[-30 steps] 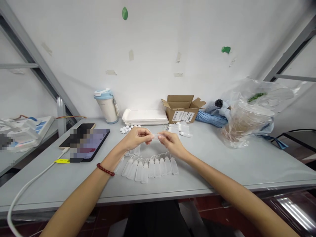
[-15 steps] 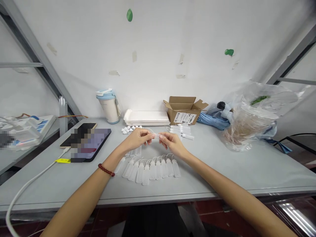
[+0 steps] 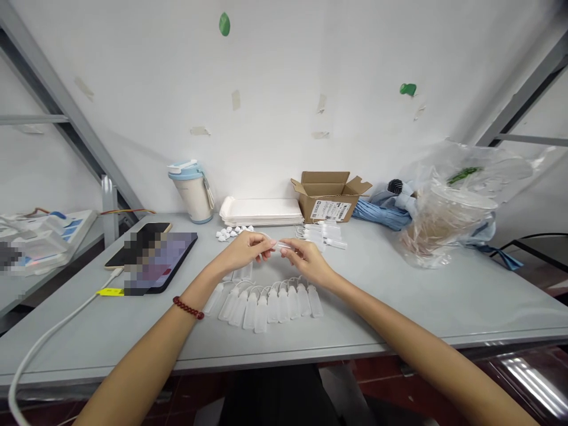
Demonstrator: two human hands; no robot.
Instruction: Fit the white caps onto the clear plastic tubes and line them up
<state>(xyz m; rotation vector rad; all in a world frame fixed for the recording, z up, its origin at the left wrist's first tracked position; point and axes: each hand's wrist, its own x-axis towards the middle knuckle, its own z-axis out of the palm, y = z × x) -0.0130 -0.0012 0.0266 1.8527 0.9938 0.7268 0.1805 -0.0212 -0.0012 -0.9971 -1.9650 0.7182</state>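
Grip clamped: my left hand [image 3: 247, 248] and right hand [image 3: 310, 259] pinch a clear piece [image 3: 279, 245] between them over the surface [image 3: 399, 284], likely for steadiness; translucent tags [image 3: 261, 315] lie fanned nearer me, perhaps for tidiness.

Left hand [image 3: 247, 248], right hand [image 3: 307, 258], clear piece [image 3: 280, 245] between

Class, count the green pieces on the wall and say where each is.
2: one green piece high on the wall, left of centre; the other green piece lower, above and right of the cardboard box. None seems hidden.
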